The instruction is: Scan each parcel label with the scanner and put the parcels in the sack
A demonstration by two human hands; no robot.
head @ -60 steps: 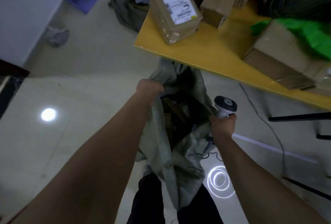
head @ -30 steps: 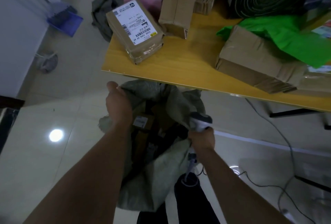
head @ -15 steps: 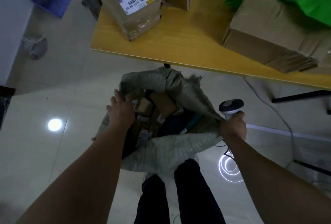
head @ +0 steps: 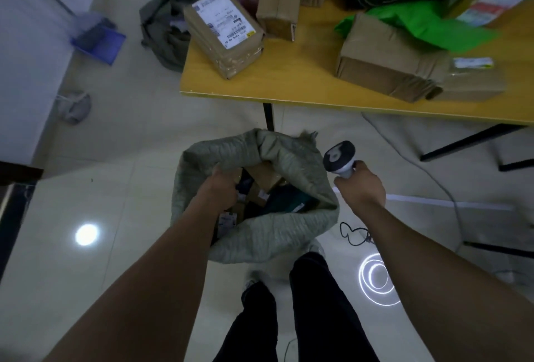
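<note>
sack [head: 260,234] stands open on the floor [head: 115,188] before the worktop [head: 303,84], parcels [head: 264,178] inside. left hand [head: 221,191] fingers clench its rim; right hand [head: 361,186] grasps the scanner [head: 339,159] just beside it. a labelled parcel [head: 225,32] lies on the worktop near its corner.

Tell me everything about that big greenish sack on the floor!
The sack is a grey-green woven bag, crumpled and soft-looking, standing open on the pale floor before the yellow table. Its far rim folds over. Parcels lie inside. The left hand grips its rim; the right hand holds the scanner beside it.
</note>
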